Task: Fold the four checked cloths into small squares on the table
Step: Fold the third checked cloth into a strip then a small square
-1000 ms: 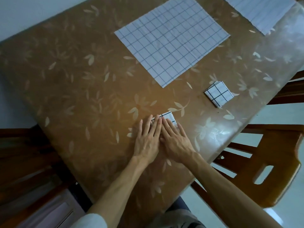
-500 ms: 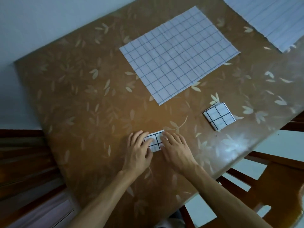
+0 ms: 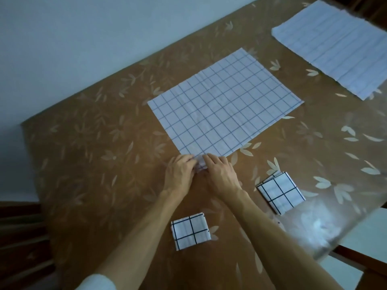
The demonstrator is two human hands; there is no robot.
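Observation:
A large white checked cloth (image 3: 226,105) lies flat in the middle of the brown table (image 3: 88,155). My left hand (image 3: 180,174) and my right hand (image 3: 222,174) meet at its near corner and pinch that corner between their fingers. A folded checked square (image 3: 189,231) rests near the front edge, between my forearms. A second folded square (image 3: 280,192) sits to the right of my right wrist. Another flat cloth (image 3: 337,45) with faint lines lies at the far right corner, partly cut off by the frame.
The table edge runs diagonally at the right, with a glossy glare patch (image 3: 316,227) near it. A pale wall (image 3: 83,38) borders the far side. Dark wooden chair parts (image 3: 18,237) show at the lower left.
Both hands left the small folded square near the front edge and reached forward to the near corner of the large flat cloth. The camera view shifted forward.

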